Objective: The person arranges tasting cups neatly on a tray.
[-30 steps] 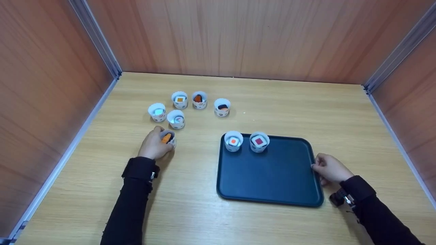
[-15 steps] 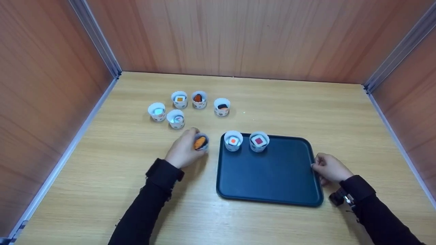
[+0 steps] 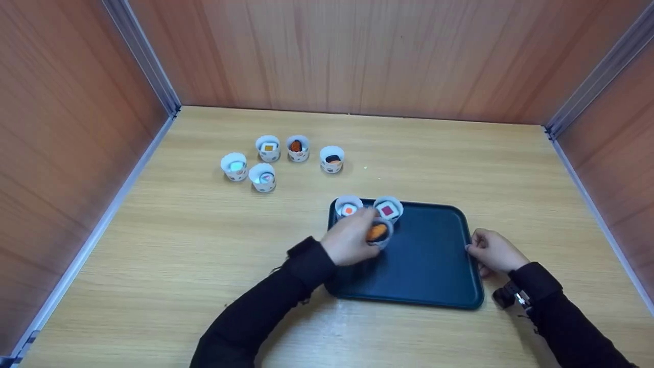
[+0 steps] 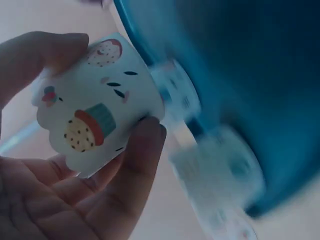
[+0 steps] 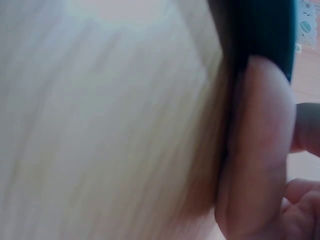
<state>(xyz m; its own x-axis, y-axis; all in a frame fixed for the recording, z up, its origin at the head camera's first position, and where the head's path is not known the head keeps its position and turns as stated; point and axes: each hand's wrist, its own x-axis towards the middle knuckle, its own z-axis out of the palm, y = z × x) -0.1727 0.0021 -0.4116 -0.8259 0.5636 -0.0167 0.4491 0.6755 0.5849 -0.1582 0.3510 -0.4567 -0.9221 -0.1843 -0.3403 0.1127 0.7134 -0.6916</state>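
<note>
My left hand (image 3: 350,239) grips a white paper baking cup (image 4: 100,107) printed with cupcakes, its thumb and fingers round the wall. An orange-topped sushi-like piece (image 3: 377,232) lies inside that cup, which hangs over the left half of the dark tray (image 3: 429,266). Just behind it on the tray stand a cup with an orange-centred white piece (image 3: 349,208) and a cup with a red-centred white piece (image 3: 388,208), the first partly covered by my hand. With thumb and curled fingers my right hand (image 3: 495,251) holds the tray's right rim.
Several more paper cups with small pieces stand at the back left: two in front, a cup with a red-brown piece (image 3: 298,148) among those behind, and a cup with a dark piece (image 3: 332,159) to their right. Wood-grain panels (image 3: 347,56) wall the table (image 3: 153,255) at back and sides.
My left hand has carried the cup with the orange-topped piece rightward from the table's left side to above the tray. My right hand keeps its place on the rim.
</note>
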